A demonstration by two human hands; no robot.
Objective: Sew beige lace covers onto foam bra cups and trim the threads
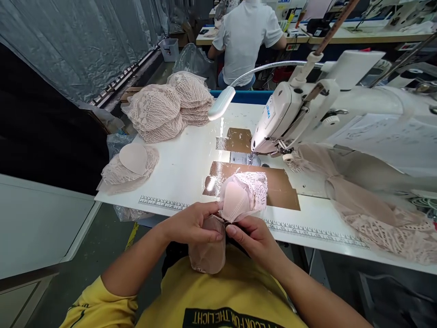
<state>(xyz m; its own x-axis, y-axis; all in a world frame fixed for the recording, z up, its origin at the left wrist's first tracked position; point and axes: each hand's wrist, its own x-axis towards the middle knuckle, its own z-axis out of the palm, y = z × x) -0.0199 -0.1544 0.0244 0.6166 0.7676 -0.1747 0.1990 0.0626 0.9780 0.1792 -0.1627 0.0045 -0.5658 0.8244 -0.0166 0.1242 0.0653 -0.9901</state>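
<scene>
1. The lace cup (235,200) lies at the near edge of the counter (184,168), before the sewing machine (283,109); a sheer panel (206,257) hangs below it.
2. The left hand's (196,223) fingers pinch the sheer panel; the right hand's (257,237) pinch the cup's near tip.
3. More lace cups (153,109) are stacked far left.
4. Beyond them stand a pale bin (169,50) and a plastic bag (193,60), contents indistinct.

Yellow fabric short-sleeved shirt (205,296); black rectangular front print (225,318), light block lettering, "THE LIGHT" readable, upside down from head view. Thin dark stripes (79,316) on left yellow sleeve (105,298). Left hand (196,223), right hand (257,239) bare.
</scene>
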